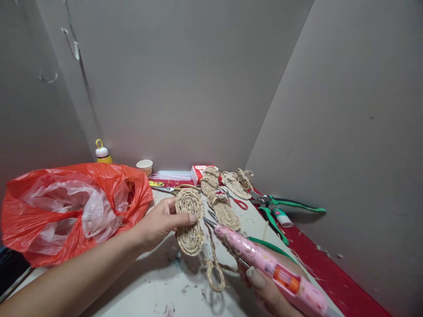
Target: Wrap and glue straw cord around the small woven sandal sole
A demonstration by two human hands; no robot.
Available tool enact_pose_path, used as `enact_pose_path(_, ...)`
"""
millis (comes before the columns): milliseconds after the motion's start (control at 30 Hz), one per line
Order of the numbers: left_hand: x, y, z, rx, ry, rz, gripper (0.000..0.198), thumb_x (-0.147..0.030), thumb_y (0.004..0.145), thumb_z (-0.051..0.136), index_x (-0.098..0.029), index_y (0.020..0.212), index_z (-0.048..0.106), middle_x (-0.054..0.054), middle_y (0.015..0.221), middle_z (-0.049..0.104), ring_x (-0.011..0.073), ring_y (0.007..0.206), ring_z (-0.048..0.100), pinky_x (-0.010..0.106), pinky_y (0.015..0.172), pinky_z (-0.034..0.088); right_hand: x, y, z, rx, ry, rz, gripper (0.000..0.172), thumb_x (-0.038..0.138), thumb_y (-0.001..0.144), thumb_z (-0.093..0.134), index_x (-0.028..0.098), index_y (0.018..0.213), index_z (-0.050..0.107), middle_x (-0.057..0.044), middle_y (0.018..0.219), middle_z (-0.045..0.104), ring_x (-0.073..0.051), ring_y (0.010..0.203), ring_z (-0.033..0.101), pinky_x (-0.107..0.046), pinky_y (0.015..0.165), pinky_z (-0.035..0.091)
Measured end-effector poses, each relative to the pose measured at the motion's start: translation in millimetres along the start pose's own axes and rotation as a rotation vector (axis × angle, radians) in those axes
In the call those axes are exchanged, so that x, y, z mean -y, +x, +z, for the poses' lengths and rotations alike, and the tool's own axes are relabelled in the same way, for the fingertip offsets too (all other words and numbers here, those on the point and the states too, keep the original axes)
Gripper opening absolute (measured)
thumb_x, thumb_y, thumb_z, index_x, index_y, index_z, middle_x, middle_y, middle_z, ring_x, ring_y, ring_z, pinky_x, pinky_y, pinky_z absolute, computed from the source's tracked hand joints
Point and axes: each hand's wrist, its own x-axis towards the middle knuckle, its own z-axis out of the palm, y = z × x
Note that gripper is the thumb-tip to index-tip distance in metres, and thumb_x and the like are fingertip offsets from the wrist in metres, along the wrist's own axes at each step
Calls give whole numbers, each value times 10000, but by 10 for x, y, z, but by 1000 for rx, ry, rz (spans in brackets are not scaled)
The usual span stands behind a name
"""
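Observation:
My left hand pinches a coiled straw sole, holding it upright above the white table, thumb on its face. From the lower right, my right hand is wrapped round a pink glue gun. The gun's metal tip is at the sole's right edge; I cannot tell whether it touches. A braided straw cord with a loop hangs beside the sole. Behind lie a small woven slipper with red beads, another woven slipper and a third woven piece.
At left sits a red plastic bag, with a yellow bottle and paper cup behind. Gold-handled scissors, red-handled scissors, green-handled cutters and a small white bottle lie farther back. Grey walls enclose the table.

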Motion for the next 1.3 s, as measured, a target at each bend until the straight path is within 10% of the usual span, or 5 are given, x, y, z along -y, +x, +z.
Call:
enact_pose_path(267, 20, 4, -12, 26, -7, -17, 303, -327, 665, 788, -125, 816, 622, 32, 757, 614, 122, 628, 534, 262, 605, 380, -50, -33, 25, 45, 94, 77, 366, 438, 888, 561, 403, 1242, 646, 36, 1302, 653, -275, 1238, 574, -409, 1034, 478)
enact_pose_path(1300, -25, -49, 138, -42, 23, 95, 332, -382, 647, 827, -143, 784, 643, -1, 740, 617, 116, 671, 538, 249, 677, 433, 125, 95, -15, 62, -70, -56, 327, 303, 877, 535, 339, 1144, 719, -22, 914, 772, -285, 850, 732, -344, 713, 621)
